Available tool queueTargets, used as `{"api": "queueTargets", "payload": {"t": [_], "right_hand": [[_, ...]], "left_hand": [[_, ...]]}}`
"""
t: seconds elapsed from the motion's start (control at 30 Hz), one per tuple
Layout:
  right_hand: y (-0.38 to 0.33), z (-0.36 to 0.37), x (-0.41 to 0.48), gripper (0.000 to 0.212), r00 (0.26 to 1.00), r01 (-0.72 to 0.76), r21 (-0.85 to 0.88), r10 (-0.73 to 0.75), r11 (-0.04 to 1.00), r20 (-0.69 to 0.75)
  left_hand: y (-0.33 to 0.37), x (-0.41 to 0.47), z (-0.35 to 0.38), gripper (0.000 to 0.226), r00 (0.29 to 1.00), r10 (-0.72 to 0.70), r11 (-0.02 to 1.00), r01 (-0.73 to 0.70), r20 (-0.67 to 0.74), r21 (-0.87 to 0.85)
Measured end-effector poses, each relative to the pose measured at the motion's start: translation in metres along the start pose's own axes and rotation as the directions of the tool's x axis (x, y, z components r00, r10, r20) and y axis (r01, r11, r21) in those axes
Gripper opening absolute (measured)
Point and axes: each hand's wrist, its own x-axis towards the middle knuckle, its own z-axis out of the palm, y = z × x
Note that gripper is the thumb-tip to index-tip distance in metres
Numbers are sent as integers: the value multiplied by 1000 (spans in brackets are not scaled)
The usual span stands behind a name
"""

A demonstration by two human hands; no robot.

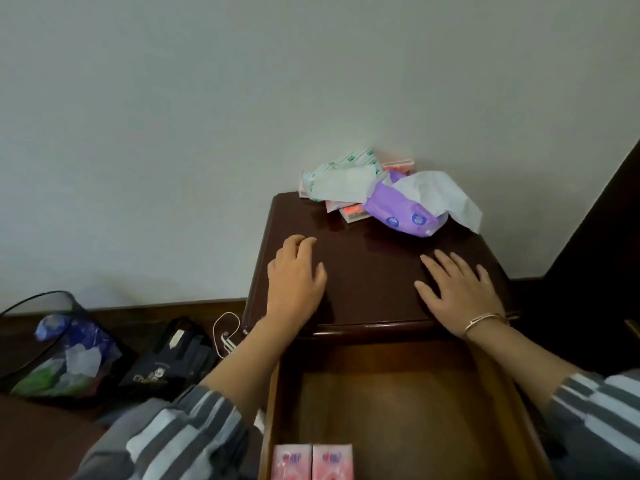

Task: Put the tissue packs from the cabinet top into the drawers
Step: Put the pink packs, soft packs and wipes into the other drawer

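Grip: neither hand holds anything. The left hand (298,275) rests palm down on the cabinet top (374,271) with its fingers loosely bent. The right hand (457,292) lies flat on the same surface with its fingers straight and spread.
Hands' place: both sit on the near half of the dark wooden top, well apart from each other and short of the heap.
Tissue packs on top: a jumbled heap sits at the rear edge against the wall. A purple pack (401,213) lies at its right with a white tissue sheet (440,192) sticking out. A green-and-white pack (341,178) lies on the left, over several pink-and-red packs (349,213).
Drawer: the top drawer (381,403) is pulled open below the hands. Two pink packs (311,462) lie side by side, touching, at its near left corner.
Wrist: a thin bracelet (485,320) circles the right wrist; both arms wear striped sleeves (173,441).
Floor at left: a mesh wastebasket (52,351) holds crumpled rubbish, with a black bag (166,362) just beside it and a white cable (225,330) near the cabinet's side.
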Motion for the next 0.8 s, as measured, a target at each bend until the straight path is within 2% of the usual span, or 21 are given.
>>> {"api": "queueTargets", "payload": {"t": [0.13, 0.23, 0.33, 0.4, 0.5, 0.57, 0.63, 0.7, 0.8], "right_hand": [[5, 4, 5, 65, 999, -20, 6, 20, 1000, -45], [2, 7, 0, 68, 998, -31, -10, 30, 999, -63], [2, 4, 0, 69, 997, -34, -22, 33, 999, -66], [2, 4, 0, 71, 997, -41, -25, 39, 999, -72], [1, 2, 0, 70, 996, -41, -11, 40, 999, -79], [1, 3, -3, 69, 995, -42, -1, 42, 999, -95], [0, 3, -2, 69, 993, -50, 9, 50, 999, -106], [2, 3, 0, 69, 994, -48, 16, 50, 999, -99], [4, 4, 0, 70, 995, -44, 15, 45, 999, -86]], "left_hand": [[10, 55, 18, 59, 997, 73, 984, -75, 18, 162], [26, 82, 39, 71, 973, 207, 949, -224, 101, 220], [50, 107, 61, 86, 865, 435, 849, -486, 248, 208], [65, 119, 73, 90, 782, 517, 738, -613, 348, 283], [78, 128, 85, 68, 705, 526, 584, -706, 475, 401], [82, 129, 85, 53, 687, 528, 581, -721, 500, 377], [86, 122, 74, 41, 670, 632, 604, -740, 389, 295], [86, 110, 57, 31, 657, 743, 616, -746, 130, 251], [63, 83, 25, 29, 693, 707, 703, -666, -143, 249]]}}
